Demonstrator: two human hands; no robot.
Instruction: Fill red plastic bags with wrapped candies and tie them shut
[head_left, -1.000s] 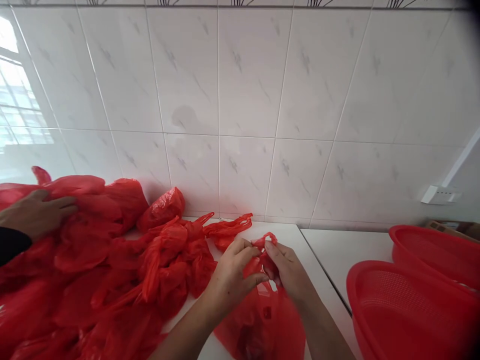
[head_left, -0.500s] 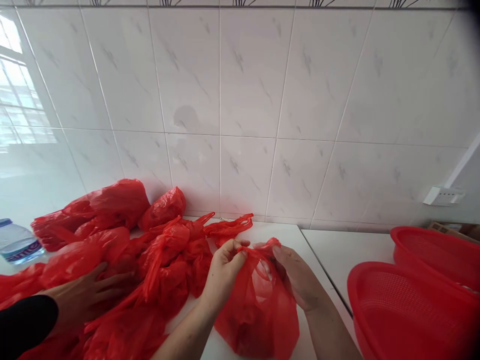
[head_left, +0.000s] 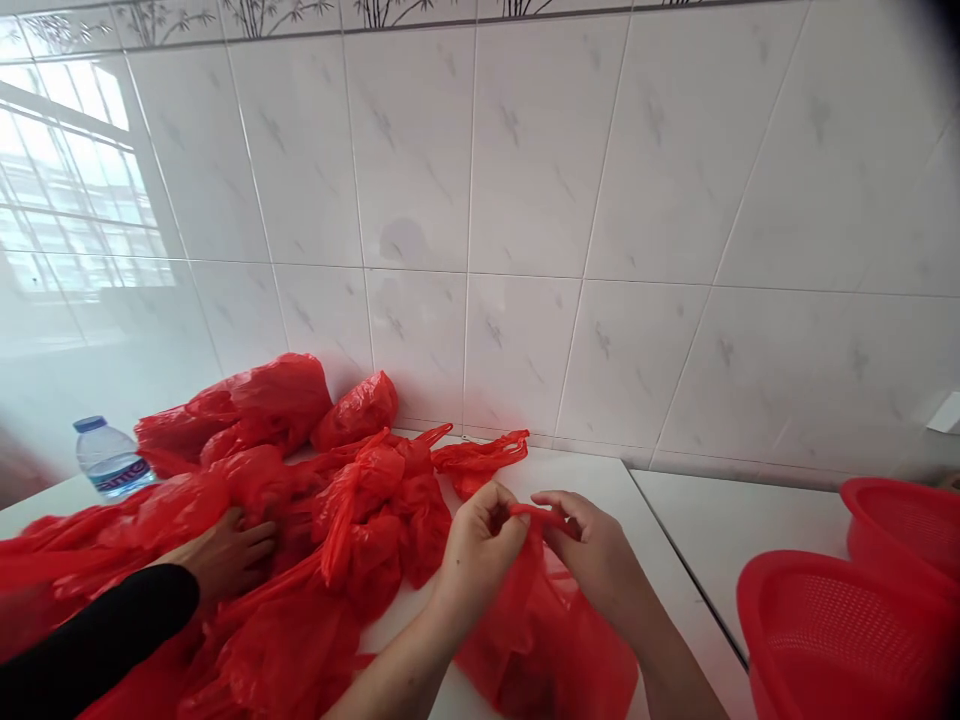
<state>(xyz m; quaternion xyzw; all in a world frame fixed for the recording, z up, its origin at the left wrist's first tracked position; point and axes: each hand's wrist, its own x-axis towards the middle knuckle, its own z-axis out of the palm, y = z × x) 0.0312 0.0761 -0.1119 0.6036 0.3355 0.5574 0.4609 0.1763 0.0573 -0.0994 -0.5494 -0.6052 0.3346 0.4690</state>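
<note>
Between my hands is a red plastic bag (head_left: pixel 555 640), standing on the white table (head_left: pixel 577 478) with something darker showing faintly through its thin side. My left hand (head_left: pixel 484 545) pinches a gathered strip at the bag's top between thumb and fingers. From the other side, my right hand (head_left: pixel 589 540) grips the same top edge, its fingers curled around the plastic. To the left lies a heap of filled red plastic bags (head_left: pixel 367 560). Another person's hand (head_left: pixel 232 555), in a black sleeve, rests on that heap.
Two red perforated baskets (head_left: pixel 817 570) stand at the right, past a seam in the tabletop. A water bottle (head_left: pixel 112 460) with a blue cap is at the far left. More red bags (head_left: pixel 262 400) lean near the tiled wall (head_left: pixel 525 200).
The view has swung left, bringing the whole bottle into sight. My fingers have shifted along the bag's top, which is now drawn into a strip between them. The other person's arm reaches further in.
</note>
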